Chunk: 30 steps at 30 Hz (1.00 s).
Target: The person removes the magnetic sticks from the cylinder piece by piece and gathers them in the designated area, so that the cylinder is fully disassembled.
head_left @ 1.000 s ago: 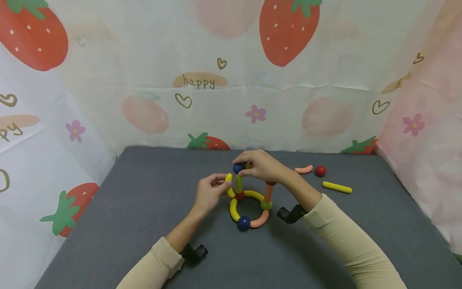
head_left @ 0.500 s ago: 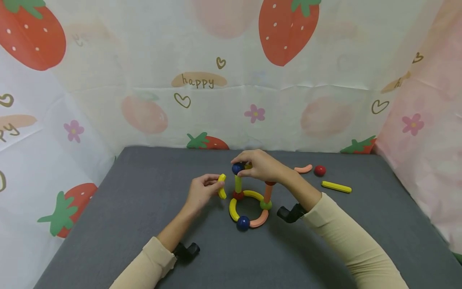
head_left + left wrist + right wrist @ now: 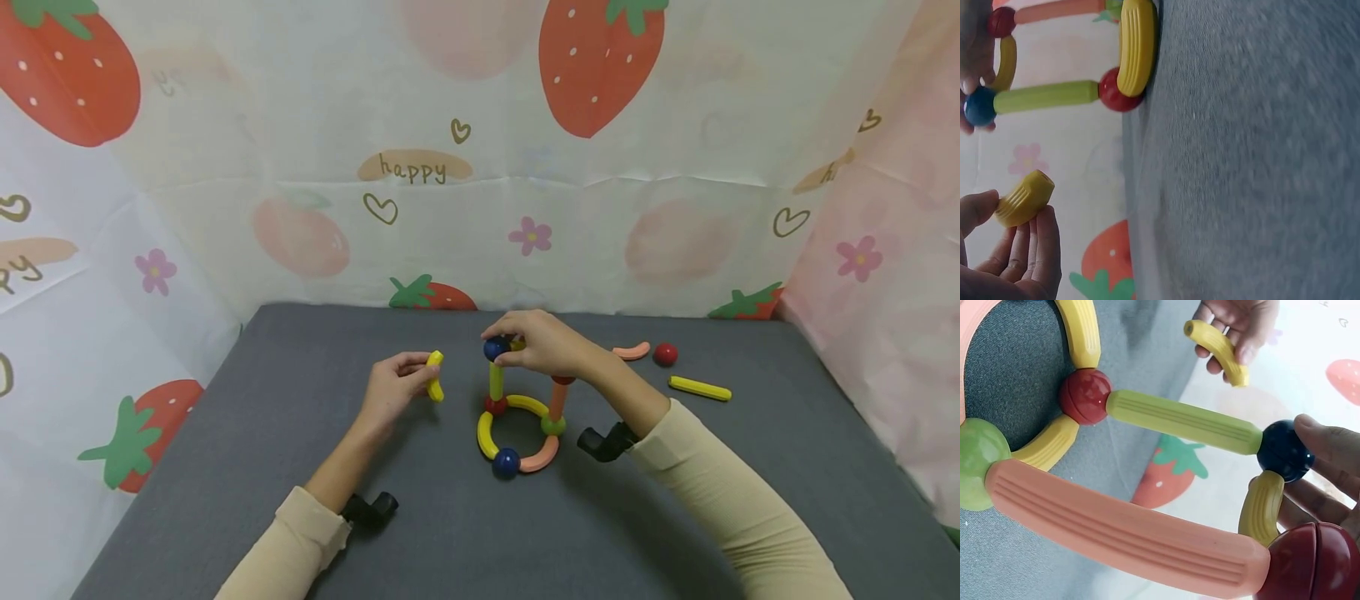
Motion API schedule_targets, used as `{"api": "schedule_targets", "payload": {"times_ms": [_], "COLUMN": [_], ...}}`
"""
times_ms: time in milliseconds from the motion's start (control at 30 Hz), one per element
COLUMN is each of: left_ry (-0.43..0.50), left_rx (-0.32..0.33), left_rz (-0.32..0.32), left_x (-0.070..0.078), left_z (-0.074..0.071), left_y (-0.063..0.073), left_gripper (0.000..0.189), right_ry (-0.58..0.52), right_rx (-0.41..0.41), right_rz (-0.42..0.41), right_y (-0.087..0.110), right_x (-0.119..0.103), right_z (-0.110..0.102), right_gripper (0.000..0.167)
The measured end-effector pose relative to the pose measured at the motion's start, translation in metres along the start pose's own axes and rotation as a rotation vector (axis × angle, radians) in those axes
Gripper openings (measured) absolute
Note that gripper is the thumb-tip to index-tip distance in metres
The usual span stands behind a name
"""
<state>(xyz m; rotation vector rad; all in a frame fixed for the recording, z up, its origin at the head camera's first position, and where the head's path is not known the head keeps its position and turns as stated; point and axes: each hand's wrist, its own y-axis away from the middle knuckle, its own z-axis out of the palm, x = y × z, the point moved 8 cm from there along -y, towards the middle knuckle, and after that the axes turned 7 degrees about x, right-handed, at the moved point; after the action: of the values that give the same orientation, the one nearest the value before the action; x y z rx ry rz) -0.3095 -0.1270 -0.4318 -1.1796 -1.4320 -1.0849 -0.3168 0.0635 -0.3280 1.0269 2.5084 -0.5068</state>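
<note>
My left hand (image 3: 388,390) pinches a curved yellow magnetic stick (image 3: 436,377) between thumb and fingertips, above the table and apart from the structure. With thumb and fingers, my right hand (image 3: 546,343) holds a blue ball (image 3: 495,348) on top of an upright lime-green stick (image 3: 1185,422). That stick rises from a red ball (image 3: 1085,396) in a ring of curved sticks and balls on the table. A salmon stick (image 3: 1129,528) stands on the ring's green ball (image 3: 553,426) and carries another red ball (image 3: 1316,562). A curved yellow stick (image 3: 1261,509) bridges the two top balls, mostly behind my right hand in the head view.
Right of the structure lie a curved salmon stick (image 3: 632,352), a loose red ball (image 3: 665,355) and a straight yellow stick (image 3: 700,388). A grey cloth (image 3: 315,450) covers the table. A printed curtain (image 3: 315,167) stands behind it.
My left hand has drawn the curved yellow stick leftward, away from the red ball at the foot of the lime-green stick. My right hand keeps its place on the upper blue ball.
</note>
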Motion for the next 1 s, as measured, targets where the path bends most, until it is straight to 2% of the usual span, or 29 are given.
{"api": "schedule_targets", "payload": {"times_ms": [300,600,767,1000], "left_ry": [0.036,-0.015,-0.115,-0.303], "left_rx": [0.017,0.052,0.047,0.018], "left_rz": [-0.009,-0.034,-0.059,-0.114], "left_x": [0.000,-0.010,-0.020,-0.034], "left_z": [-0.019,-0.049,-0.070,-0.103], "left_y": [-0.009,-0.022,-0.032,-0.046], "left_gripper": [0.035,0.040,0.043,0.045], "right_ry": [-0.007,-0.016,-0.015,-0.027], "right_rx": [0.001,0.000,-0.001,-0.005], "right_rz": [0.004,0.019,0.019,0.030], "right_y": [0.000,0.002,0.002,0.002], "right_x": [0.000,0.004,0.004,0.006], "right_z": [-0.001,0.000,0.000,0.001], "right_gripper": [0.037,0.038,0.038,0.037]}}
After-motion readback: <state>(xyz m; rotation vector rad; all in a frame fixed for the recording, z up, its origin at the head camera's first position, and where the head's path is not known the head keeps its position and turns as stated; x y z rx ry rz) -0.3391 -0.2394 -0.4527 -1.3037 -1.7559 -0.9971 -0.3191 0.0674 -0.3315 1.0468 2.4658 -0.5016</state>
